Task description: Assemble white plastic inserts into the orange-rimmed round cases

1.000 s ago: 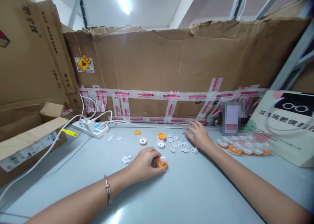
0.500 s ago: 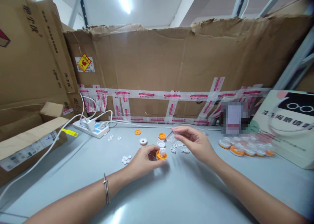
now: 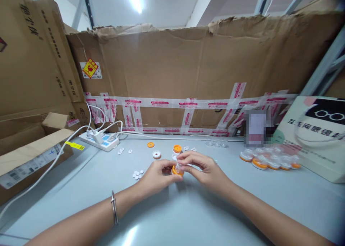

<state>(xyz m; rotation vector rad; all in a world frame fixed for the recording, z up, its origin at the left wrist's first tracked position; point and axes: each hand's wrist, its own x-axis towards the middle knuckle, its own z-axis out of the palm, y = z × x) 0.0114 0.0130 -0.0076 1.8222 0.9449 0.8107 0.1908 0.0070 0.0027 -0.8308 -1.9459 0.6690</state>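
Note:
My left hand (image 3: 161, 173) is closed around a round orange-and-white plastic piece (image 3: 177, 171), held a little above the table. Over the top of that piece, my right hand (image 3: 198, 165) pinches a clear plastic cover (image 3: 178, 164). My fingers partly hide the cover, and I cannot tell whether it is seated on the piece. Just beyond my hands lie an orange ring-shaped part (image 3: 177, 149) and a white round part (image 3: 175, 156). Small white mechanism parts (image 3: 192, 149) lie behind my right hand, partly covered by it.
To the left are a white disc (image 3: 156, 154), an orange ring (image 3: 150, 144), several small white caps (image 3: 138, 174) and white pegs (image 3: 120, 151). Clear covers (image 3: 216, 143) lie at the back. Orange-and-white domed pieces (image 3: 269, 159) cluster at right. A power strip (image 3: 99, 141) stands at left.
My right hand has moved left and down, bringing the clear cover from behind the small parts onto the orange-and-white piece. My left hand has stayed nearly still. The view shifted slightly.

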